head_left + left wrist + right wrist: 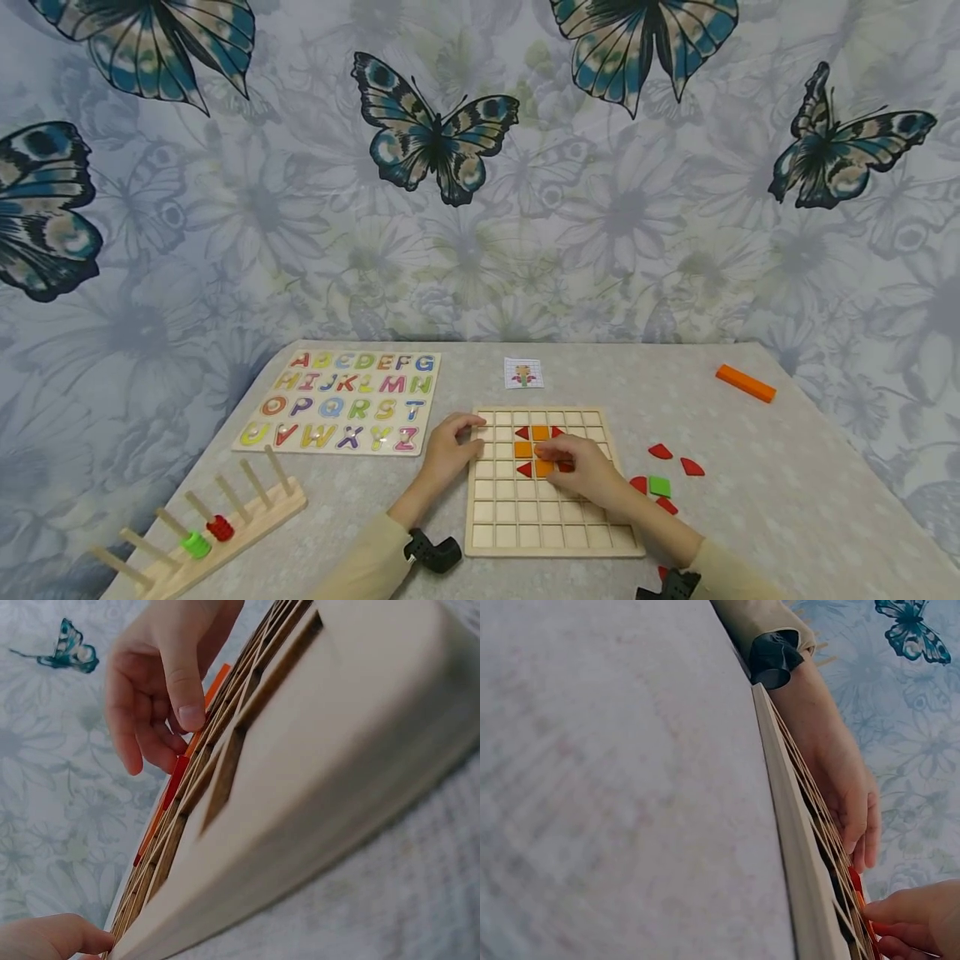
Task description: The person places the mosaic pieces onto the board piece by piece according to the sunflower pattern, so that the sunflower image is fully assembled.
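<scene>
Wooden grid tray [551,533] on table [787,500], orange and red tiles [531,442] in its upper cells, right hand [588,471] grip pinching a red tile [565,466], left hand [447,450] fingers relaxed on tray's left edge, loose tiles [663,483] beside tray

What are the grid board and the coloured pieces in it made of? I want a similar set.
The grid board looks like pale unfinished wood: visible grain, thick light edge. The coloured pieces appear to be painted wood, flat orange and red; plastic cannot be excluded.

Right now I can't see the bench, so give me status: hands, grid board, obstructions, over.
Left hand open, resting on grid board left edge. Right hand pinching a red piece over the tile pattern. Loose pieces lie right of board, nothing blocking.
</scene>
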Available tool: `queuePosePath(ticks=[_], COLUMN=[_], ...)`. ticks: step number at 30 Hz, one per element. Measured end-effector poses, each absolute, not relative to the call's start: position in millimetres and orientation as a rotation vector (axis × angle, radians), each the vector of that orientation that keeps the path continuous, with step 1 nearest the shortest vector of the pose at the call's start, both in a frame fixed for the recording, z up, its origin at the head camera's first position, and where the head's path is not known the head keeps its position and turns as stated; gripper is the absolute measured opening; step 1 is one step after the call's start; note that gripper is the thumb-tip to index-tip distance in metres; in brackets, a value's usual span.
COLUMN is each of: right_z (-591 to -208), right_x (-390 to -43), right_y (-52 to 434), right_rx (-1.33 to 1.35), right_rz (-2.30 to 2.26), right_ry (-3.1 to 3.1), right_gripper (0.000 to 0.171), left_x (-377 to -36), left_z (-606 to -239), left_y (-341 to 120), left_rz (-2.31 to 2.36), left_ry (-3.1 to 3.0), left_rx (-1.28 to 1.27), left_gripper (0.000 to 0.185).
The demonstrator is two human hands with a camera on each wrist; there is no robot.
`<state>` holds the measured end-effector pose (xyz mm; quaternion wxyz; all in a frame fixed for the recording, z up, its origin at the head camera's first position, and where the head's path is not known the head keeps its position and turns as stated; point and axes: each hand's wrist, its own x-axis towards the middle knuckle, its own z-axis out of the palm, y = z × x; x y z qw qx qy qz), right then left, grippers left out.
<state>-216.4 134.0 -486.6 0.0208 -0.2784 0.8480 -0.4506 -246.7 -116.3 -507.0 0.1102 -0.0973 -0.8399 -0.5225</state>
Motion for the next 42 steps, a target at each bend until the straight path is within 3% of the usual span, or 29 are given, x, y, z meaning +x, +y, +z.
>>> queuePosePath(ticks=[9,20,24,42], right_z=[-473,-481,-484,-486], right_x=[-210,-175,-168,-178], right_y=[161,239,257,276], right_rx=[-0.808,-0.355,-0.264,-0.188], right_rz=[-1.350,-1.231,-1.235,-1.301], right_ry=[2.819,2.968,2.934,2.883], right_gripper=[0.025,0.029,0.032,0.033], left_x=[-246,-236,-236,-244], left_z=[-507,-514,-513,-504], left_y=[-118,-121,-120,-118], left_rz=[-1.543,-1.462,-1.499,-1.517], left_ry=[-2.482,-2.382,-2.441,-2.502], left_rx=[-0.272,-0.407,-0.332,-0.274], left_gripper=[0.026,0.025,0.026,0.026])
